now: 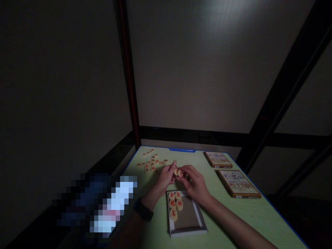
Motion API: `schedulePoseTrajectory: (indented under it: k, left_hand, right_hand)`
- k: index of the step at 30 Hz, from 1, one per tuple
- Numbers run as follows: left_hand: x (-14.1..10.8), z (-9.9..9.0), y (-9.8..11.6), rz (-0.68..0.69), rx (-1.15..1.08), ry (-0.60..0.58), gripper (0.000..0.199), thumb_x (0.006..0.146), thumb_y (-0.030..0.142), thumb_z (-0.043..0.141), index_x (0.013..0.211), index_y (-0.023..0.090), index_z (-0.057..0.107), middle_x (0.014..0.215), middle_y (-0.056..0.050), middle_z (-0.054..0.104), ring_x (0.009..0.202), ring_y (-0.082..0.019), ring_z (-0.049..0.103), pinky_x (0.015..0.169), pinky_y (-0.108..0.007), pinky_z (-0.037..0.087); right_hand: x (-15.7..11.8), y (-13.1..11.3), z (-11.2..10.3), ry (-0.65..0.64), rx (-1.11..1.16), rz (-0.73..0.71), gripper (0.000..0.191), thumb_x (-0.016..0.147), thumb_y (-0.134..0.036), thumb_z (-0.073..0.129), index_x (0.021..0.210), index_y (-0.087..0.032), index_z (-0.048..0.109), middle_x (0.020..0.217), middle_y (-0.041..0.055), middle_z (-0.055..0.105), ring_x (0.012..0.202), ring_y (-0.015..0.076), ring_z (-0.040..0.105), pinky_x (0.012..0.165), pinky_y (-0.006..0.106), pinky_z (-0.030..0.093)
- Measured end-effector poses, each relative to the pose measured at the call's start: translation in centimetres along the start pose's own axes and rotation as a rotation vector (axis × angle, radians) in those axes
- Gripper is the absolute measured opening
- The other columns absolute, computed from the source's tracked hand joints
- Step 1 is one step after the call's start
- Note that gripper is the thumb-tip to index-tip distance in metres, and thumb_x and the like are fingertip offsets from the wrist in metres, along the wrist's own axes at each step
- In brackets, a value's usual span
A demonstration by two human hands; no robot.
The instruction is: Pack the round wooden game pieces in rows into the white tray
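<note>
Just beyond an open box tray (188, 231), my two hands meet over the table. My left hand (166, 175), with a dark band at its wrist, is closed on a round Chinese chess piece (176, 172). Close against that piece, my right hand (193, 181) pinches another Chinese chess piece (180, 173) with red marking. Inside the tray, several pale pieces with red characters (173, 214) lie face up along the left side; the rest of its brown bottom shows. My fingers partly hide the held pieces.
Several loose chess pieces (152, 168) lie scattered at the table's far left. Two boxes with printed lids, one farther back (218, 159) and one nearer (240, 183), lie along the right side. The green table (249, 221) has a blue edge; walls stand behind and left.
</note>
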State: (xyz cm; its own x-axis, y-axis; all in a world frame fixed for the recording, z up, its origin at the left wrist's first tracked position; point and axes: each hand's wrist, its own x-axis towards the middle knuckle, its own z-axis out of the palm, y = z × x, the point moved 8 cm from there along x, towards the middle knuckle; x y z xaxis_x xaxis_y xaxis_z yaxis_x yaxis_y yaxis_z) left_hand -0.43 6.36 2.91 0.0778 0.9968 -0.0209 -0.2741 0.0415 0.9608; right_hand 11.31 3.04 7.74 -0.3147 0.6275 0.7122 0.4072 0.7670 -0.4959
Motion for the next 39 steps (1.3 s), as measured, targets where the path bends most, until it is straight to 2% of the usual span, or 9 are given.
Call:
schedulePoseTrajectory:
  k: [4,8,13,18,21,23,27,31,39]
  left_hand:
    - [0.0,-0.1,-0.2,0.020,0.078,-0.004,0.066,0.062,0.082,0.066,0.066,0.018,0.048,0.053,0.009,0.039,0.045,-0.004,0.031,0.042,-0.020,0.018]
    - [-0.1,-0.2,-0.3,0.019,0.122,-0.016,0.069,0.062,0.086,0.062,0.064,0.019,0.047,0.051,0.010,0.034,0.045,-0.005,0.029,0.043,-0.020,0.019]
    - [0.2,-0.5,0.2,0.069,0.201,0.001,0.066,0.069,0.084,0.057,0.060,0.019,0.048,0.050,0.007,0.040,0.046,-0.008,0.035,0.045,-0.022,0.025]
    - [0.8,-2.0,1.4,0.216,0.503,0.146,0.068,0.084,0.078,0.038,0.053,0.020,0.056,0.050,0.000,0.052,0.055,-0.016,0.053,0.061,-0.027,0.042]
    - [0.8,-2.2,1.9,0.254,0.711,0.169,0.069,0.090,0.070,0.027,0.055,0.021,0.059,0.051,-0.002,0.056,0.058,-0.018,0.057,0.065,-0.029,0.044]
    - [0.5,-2.2,2.1,0.264,0.787,0.174,0.068,0.091,0.067,0.024,0.057,0.021,0.060,0.054,-0.003,0.059,0.061,-0.019,0.060,0.067,-0.030,0.044]
    - [0.0,-1.9,2.2,0.257,0.844,0.162,0.066,0.091,0.064,0.023,0.056,0.022,0.059,0.057,-0.004,0.062,0.066,-0.020,0.063,0.071,-0.031,0.046]
    - [-0.3,-1.6,2.0,0.250,0.880,0.127,0.064,0.092,0.059,0.023,0.054,0.022,0.058,0.057,-0.004,0.063,0.069,-0.020,0.066,0.075,-0.031,0.048]
    - [-0.8,-1.1,1.8,0.217,1.055,0.065,0.063,0.097,0.051,0.022,0.058,0.022,0.062,0.068,-0.007,0.072,0.074,-0.021,0.069,0.084,-0.032,0.049]
  right_hand:
    - [-0.2,-1.3,0.0,0.000,-0.067,-0.086,0.018,0.097,-0.027,0.054,0.112,-0.022,0.062,0.098,0.0086,0.063,0.088,0.0204,0.064,0.078,0.034,0.058]
    - [-0.4,-1.7,0.7,-0.083,-0.179,-0.114,0.021,0.099,-0.028,0.048,0.116,-0.021,0.058,0.100,0.0096,0.060,0.088,0.0210,0.063,0.077,0.035,0.057]
    - [0.1,-1.6,1.0,-0.211,-0.316,-0.125,0.022,0.101,-0.031,0.042,0.113,-0.019,0.056,0.101,0.0101,0.060,0.087,0.0213,0.062,0.076,0.034,0.056]
    - [-0.1,-3.7,-0.4,-0.520,-0.341,-0.035,0.018,0.099,-0.032,0.049,0.101,-0.018,0.061,0.096,0.0075,0.062,0.081,0.0186,0.061,0.073,0.030,0.051]
    - [-2.0,-5.6,-0.8,-0.725,-0.363,-0.024,0.018,0.097,-0.030,0.052,0.097,-0.016,0.063,0.095,0.0079,0.063,0.079,0.0191,0.062,0.071,0.030,0.050]
    - [-3.5,-6.5,-0.7,-0.798,-0.365,-0.033,0.018,0.095,-0.028,0.054,0.103,-0.016,0.065,0.101,0.0092,0.065,0.083,0.0200,0.064,0.074,0.030,0.050]
    - [-5.4,-6.1,0.5,-0.854,-0.398,0.001,0.025,0.092,-0.024,0.055,0.114,-0.016,0.065,0.111,0.0115,0.067,0.092,0.0226,0.066,0.079,0.031,0.049]
    - [-6.0,-4.9,1.4,-0.874,-0.393,0.099,0.022,0.090,-0.022,0.059,0.110,-0.015,0.066,0.110,0.0127,0.069,0.096,0.0248,0.067,0.081,0.031,0.048]
    - [-6.9,-4.1,0.7,-0.827,-0.351,0.279,0.026,0.085,-0.013,0.058,0.111,-0.016,0.061,0.106,0.0105,0.070,0.094,0.0234,0.067,0.075,0.027,0.043]
